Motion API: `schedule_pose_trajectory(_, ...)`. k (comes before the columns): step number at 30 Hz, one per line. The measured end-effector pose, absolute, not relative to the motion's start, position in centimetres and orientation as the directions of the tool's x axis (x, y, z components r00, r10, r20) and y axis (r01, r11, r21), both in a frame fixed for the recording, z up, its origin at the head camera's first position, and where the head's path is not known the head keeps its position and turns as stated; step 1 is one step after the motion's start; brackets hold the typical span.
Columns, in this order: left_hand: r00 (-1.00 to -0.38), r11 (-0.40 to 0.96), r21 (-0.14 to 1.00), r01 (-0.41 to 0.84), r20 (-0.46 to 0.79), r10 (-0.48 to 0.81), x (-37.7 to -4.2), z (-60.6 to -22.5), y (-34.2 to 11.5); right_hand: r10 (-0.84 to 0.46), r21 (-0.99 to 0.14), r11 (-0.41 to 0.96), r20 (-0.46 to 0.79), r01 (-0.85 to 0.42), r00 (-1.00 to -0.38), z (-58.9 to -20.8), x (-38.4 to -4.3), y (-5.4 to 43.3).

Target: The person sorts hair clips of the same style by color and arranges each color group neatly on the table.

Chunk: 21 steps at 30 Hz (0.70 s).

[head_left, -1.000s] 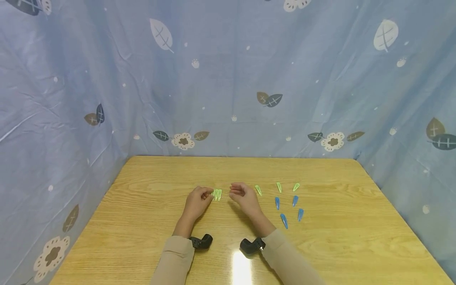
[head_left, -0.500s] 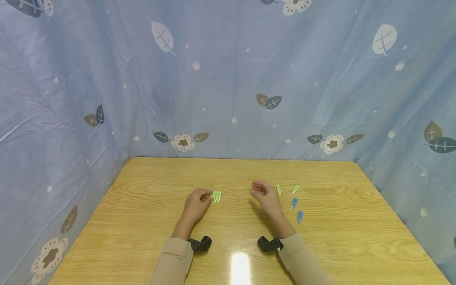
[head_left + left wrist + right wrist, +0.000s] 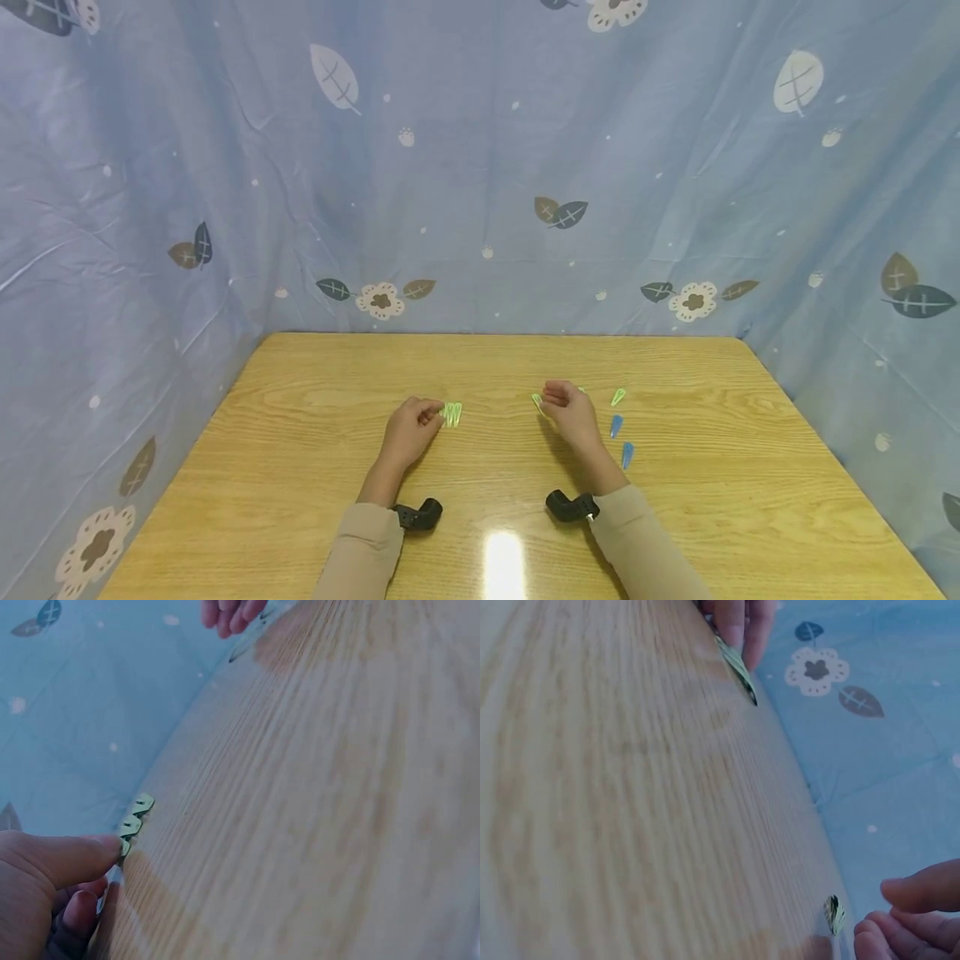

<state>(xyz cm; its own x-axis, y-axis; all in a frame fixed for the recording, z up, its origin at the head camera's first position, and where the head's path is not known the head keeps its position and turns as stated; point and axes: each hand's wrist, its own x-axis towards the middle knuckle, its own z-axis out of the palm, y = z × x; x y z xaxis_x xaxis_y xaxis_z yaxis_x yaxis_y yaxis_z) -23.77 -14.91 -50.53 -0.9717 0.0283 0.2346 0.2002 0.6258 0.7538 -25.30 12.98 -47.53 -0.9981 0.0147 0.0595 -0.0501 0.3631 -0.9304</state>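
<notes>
My left hand (image 3: pixel 411 433) pinches at the left end of a short row of green snap hair clips (image 3: pixel 453 414) lying side by side. In the left wrist view, the thumb (image 3: pixel 94 853) reaches the nearest of these clips (image 3: pixel 130 825). My right hand (image 3: pixel 573 418) hovers palm inward with loosely bent fingers, thumb apart from them. A single green hair clip (image 3: pixel 537 402) shows right at its fingertips; in the right wrist view this clip (image 3: pixel 834 915) stands out just beside the fingers, with nothing between finger and thumb.
Another green clip (image 3: pixel 618 397) lies right of my right hand, and one more peeks out behind it. Two blue hair clips (image 3: pixel 616 426) lie nearer me. A patterned blue curtain (image 3: pixel 480 167) surrounds the wooden table (image 3: pixel 337 367) at the back and sides.
My right hand has moved right, away from the row, to the loose green clip, covering some clips behind it. My left hand has stayed at the row.
</notes>
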Motion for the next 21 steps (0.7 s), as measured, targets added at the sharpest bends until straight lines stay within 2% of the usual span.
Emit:
schedule_pose_trajectory(12,-0.97,0.629,0.749,0.207,0.241,0.032,-23.8,-50.5,-15.1,0.077,-0.841,0.541,0.085,-0.03,-0.993,-47.8,-26.0,11.6)
schedule_pose_trajectory(21,-0.968,0.624,0.751,0.218,0.25,0.037,-23.8,-50.6,-14.9,0.073,-0.801,0.594,0.14,-0.07,-0.987,-48.0,-26.2,11.3)
